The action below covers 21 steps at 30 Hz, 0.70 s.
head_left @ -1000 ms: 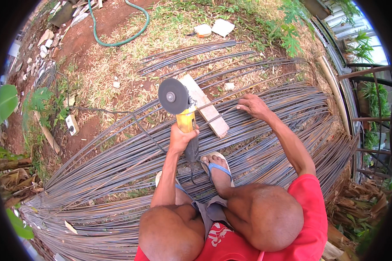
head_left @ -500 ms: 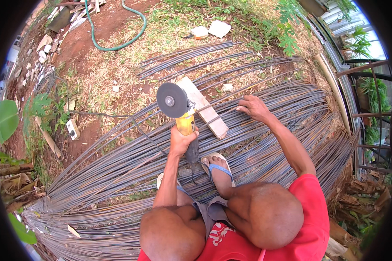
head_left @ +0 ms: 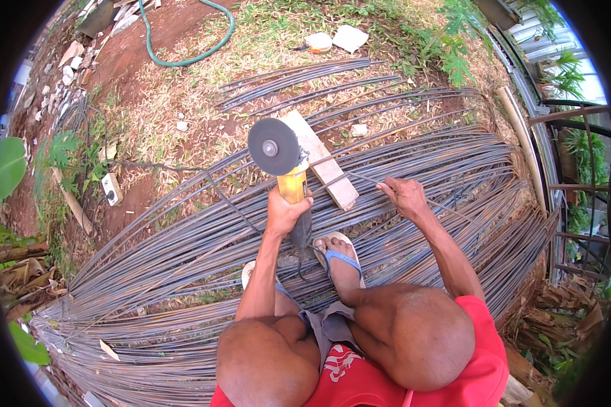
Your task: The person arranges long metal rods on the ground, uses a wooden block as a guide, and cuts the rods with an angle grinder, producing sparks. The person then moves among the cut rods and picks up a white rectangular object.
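My left hand is wrapped round the body of a yellow and black angle grinder. Its dark round disc faces up, left of a pale wooden board. That board lies aslant across the long thin steel bars. My right hand is closed on one steel bar, which slants away from the board and passes through my fingers. Whether the grinder's disc is turning I cannot tell. Many more steel bars spread beneath both hands and around my sandalled feet.
A black cord crosses the bars on the left, near a white socket strip. A green hose curves at the far left. Two pale blocks lie on the far grass. A metal frame fence stands at the right.
My right hand has come nearer to me and closed on a steel bar, swinging it slightly off the others. The grinder stays beside the board, shifted only slightly in view.
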{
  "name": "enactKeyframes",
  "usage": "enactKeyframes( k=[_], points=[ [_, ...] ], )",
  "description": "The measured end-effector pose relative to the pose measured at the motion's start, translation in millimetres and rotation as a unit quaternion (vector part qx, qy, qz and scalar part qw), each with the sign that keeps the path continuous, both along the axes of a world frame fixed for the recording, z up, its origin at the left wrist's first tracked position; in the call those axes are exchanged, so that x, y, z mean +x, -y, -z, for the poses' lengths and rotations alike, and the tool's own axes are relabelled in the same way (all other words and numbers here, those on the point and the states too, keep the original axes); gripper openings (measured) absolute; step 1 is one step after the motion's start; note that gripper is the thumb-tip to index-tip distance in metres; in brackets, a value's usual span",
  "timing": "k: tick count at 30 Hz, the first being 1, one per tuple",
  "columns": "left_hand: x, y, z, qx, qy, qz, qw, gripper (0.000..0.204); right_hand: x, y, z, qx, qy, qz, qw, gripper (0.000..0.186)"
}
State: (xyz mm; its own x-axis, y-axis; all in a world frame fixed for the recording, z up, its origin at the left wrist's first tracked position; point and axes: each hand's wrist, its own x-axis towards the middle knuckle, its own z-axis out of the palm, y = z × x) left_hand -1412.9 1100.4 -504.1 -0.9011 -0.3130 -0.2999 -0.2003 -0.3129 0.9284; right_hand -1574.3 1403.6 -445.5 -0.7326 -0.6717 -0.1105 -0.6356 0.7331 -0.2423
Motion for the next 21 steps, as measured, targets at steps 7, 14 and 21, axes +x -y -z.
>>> enactKeyframes(
  k=[7, 14, 21],
  points=[
    [1, 0, -2, -0.021, 0.001, 0.0, 1.0, 0.034, -53, 42, -87, 0.099, -0.067, 0.001, 0.993, 0.03],
    [-1, -2, 1, 0.005, 0.003, 0.007, 1.0, 0.033, -147, 33, -11, 0.083, -0.073, -0.109, 0.988, 0.025],
    [1, 0, -3, -0.016, 0.004, -0.003, 1.0, 0.033, -213, 109, -5, 0.115, -0.082, -0.173, 0.975, 0.03]
  ],
)
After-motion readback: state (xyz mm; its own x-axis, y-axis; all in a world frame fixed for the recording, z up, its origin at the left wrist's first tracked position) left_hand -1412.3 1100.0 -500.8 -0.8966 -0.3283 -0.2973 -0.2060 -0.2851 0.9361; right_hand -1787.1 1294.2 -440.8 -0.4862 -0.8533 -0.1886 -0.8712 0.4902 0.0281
